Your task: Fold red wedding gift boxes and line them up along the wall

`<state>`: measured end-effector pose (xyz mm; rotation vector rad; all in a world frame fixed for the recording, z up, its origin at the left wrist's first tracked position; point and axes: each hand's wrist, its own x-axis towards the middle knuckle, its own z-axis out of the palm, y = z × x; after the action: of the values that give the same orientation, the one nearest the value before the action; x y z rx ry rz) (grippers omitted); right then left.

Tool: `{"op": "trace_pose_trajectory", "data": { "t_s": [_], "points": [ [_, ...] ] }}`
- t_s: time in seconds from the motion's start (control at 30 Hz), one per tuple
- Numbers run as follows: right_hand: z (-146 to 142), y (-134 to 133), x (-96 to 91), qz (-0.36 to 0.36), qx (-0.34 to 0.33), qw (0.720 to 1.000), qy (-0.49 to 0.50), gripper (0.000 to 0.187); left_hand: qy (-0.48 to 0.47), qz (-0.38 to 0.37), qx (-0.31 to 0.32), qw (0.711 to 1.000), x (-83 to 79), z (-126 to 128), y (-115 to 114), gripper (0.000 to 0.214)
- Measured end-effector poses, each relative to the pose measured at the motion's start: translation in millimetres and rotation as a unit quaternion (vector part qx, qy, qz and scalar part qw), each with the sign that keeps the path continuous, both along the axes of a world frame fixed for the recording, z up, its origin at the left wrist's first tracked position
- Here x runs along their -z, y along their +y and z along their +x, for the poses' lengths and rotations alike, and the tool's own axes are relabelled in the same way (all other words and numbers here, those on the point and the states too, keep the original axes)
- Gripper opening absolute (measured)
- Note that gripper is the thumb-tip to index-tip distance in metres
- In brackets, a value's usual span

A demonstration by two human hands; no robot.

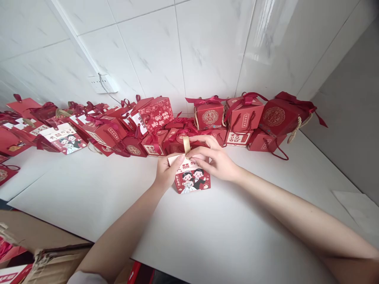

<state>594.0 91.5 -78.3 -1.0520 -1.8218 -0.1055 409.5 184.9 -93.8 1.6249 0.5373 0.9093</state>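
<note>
Standing below the left hand (168, 170) and right hand (217, 161) grip: red box (193, 182).

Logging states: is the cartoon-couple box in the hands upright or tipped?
Upright: the box stands on the table, picture right way up, left hand and right hand at its top.

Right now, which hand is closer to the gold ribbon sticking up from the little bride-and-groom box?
Right. The right hand has fingertips on the gold ribbon. The left hand is lower, left of it, gripping the flap of the bride-and-groom box.
</note>
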Motion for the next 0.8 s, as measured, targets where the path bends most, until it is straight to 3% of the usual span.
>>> {"op": "trace_pose_trajectory", "data": {
  "t_s": [0.13,0.37,0.8],
  "points": [
    [-3,0,4.2,0.0,0.001,1.0,0.0,0.016,-0.001,0.032,-0.009,0.999,-2.1,-1,-3,0.033],
    [-9,2,14.1,0.05,0.031,0.998,-0.018,0.02,-0.011,0.024,-0.005,1.0,-1.1,-2,-3,0.034],
    [-10,4,14.6,0.014,0.021,0.998,-0.05,0.03,-0.003,0.062,-0.017,0.998,-1.2,-1,-3,0.039]
  ]
}}
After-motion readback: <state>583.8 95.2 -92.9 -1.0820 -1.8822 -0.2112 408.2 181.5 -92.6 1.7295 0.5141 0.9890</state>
